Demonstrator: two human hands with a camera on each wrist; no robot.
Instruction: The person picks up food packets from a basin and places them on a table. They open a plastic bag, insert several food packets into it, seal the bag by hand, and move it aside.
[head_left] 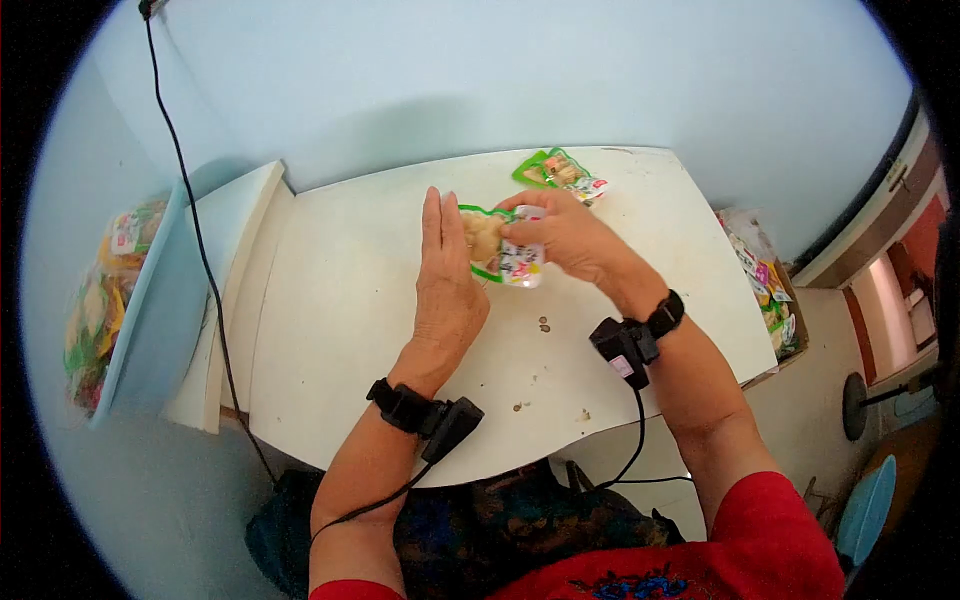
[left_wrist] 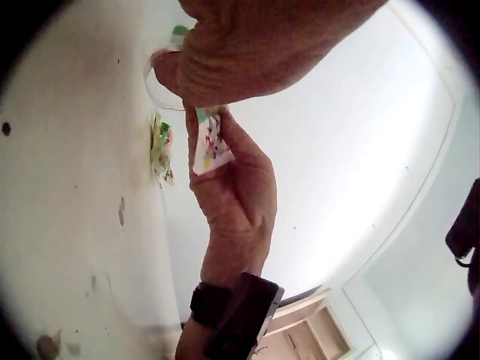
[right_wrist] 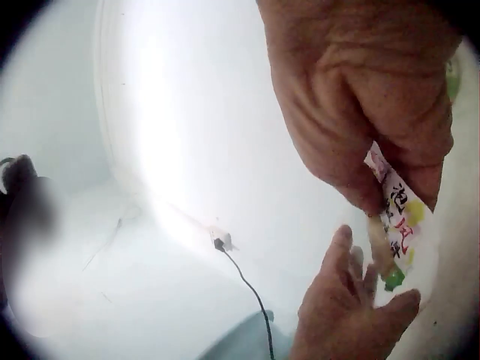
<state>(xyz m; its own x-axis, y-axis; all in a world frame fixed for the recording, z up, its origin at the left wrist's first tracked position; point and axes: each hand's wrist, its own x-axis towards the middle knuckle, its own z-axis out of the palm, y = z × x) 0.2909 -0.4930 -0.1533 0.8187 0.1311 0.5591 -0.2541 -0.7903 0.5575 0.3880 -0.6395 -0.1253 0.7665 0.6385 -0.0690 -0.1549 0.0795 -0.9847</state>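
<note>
My right hand (head_left: 568, 232) pinches a snack packet (head_left: 522, 262) by its white printed end, thumb on the near face. The packet has a green border and a clear window showing pale food; in the right wrist view, dark and red characters show on its label (right_wrist: 400, 225). My left hand (head_left: 447, 285) stands on edge at the packet's left end, fingers straight and pointing away from me. In the right wrist view the left thumb and fingers (right_wrist: 345, 307) are spread apart around that end. A second similar packet (head_left: 560, 172) lies on the table beyond the right hand.
The white table (head_left: 340, 330) meets the wall at the back and has small dark specks. A blue bin (head_left: 140, 310) of packets stands at the left, a carton (head_left: 785, 320) of packets at the right. A black cable (head_left: 185, 190) hangs at the left.
</note>
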